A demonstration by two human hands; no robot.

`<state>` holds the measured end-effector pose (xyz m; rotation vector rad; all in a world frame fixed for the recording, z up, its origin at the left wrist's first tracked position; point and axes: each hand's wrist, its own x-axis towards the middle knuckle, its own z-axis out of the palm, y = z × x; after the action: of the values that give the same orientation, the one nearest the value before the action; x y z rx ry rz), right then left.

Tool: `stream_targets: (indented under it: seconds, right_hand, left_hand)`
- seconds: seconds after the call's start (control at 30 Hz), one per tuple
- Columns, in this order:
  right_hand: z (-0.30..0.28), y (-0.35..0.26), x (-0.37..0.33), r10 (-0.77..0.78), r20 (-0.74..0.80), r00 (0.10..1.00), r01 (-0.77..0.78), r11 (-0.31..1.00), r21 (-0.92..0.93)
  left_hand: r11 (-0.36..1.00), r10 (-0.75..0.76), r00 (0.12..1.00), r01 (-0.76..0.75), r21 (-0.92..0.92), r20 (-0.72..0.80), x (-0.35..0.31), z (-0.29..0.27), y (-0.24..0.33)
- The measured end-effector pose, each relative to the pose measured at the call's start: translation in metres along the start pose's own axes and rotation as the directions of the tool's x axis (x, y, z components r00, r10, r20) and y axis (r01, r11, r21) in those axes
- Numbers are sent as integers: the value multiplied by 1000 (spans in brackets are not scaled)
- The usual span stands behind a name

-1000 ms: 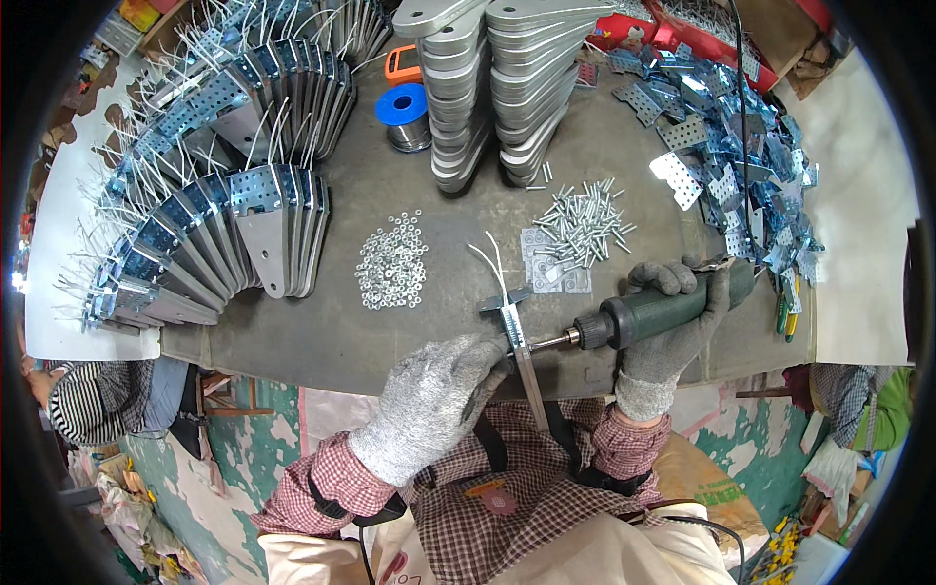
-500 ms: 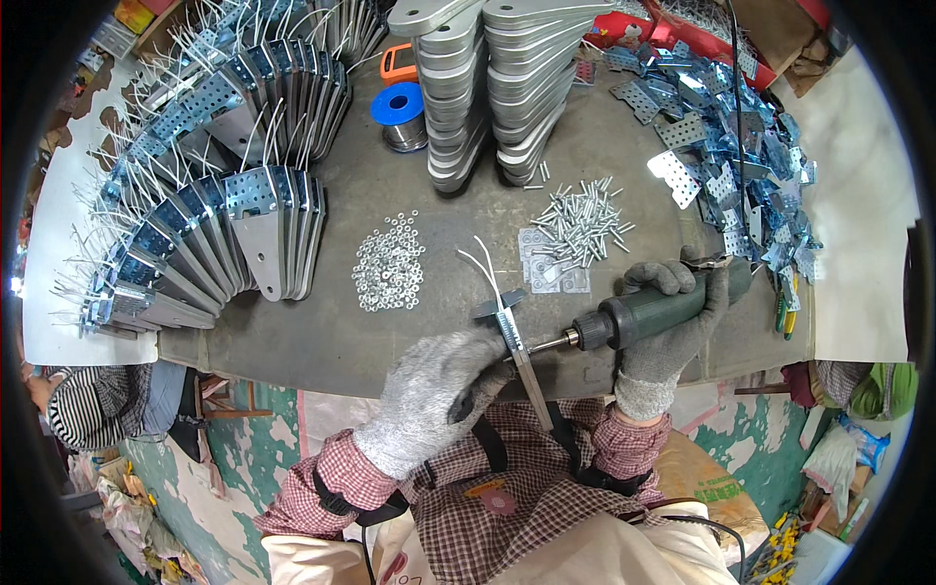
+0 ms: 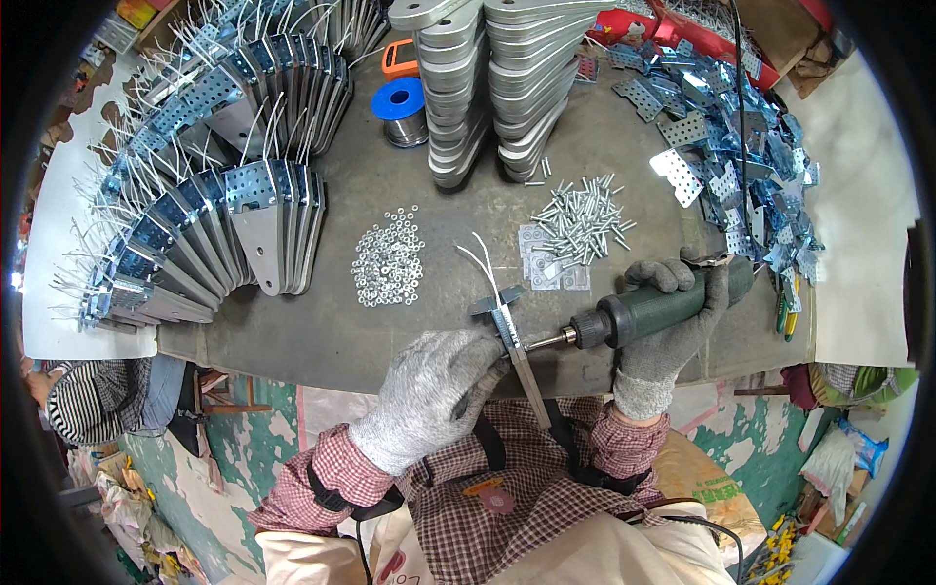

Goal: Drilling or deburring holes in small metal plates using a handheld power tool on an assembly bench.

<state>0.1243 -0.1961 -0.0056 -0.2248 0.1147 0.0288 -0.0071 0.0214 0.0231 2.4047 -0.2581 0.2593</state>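
My left hand [image 3: 426,385], in a grey glove, is closed on a flat metal plate [image 3: 530,386] held on edge near the table's front. A perforated bracket [image 3: 503,314] sits at the plate's far end, with white wires [image 3: 487,265] rising from it. Its fingertips are partly hidden behind the plate. My right hand [image 3: 665,353], also gloved, wraps round a dark green power screwdriver [image 3: 648,310]. The tool lies nearly level, and its bit [image 3: 548,340] points left and meets the plate's side near the bracket. Whether a screw sits there is too small to tell.
Beyond my hands lie piles of nuts [image 3: 388,263] and screws [image 3: 585,219]. Plates with wired brackets [image 3: 263,234] stand in rows at left. Stacked bare plates [image 3: 531,88], a solder spool [image 3: 400,105] and loose blue-silver brackets [image 3: 721,185] fill the back and right. A black cable [image 3: 741,107] hangs at right.
My left hand, blurred before, now shows sharply. The plate has shifted very slightly left, while the screwdriver stays almost where it was, its bit still at the plate.
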Motion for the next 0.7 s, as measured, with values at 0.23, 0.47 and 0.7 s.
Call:
stream_targets:
  seconds: [0.23,0.47,0.7]
  right_hand:
    - [1,1,0,17,-28,999,-16,1000,20]
    - [-16,-8,6,100,108,989,-104,994,34]
    - [2,-2,2,73,19,997,-74,994,82]
  left_hand:
    - [937,-196,968,233,-262,159,5,-2,1]
    - [993,-106,988,111,-37,115,3,-3,0]
    - [997,58,998,-56,62,-32,18,-20,1]
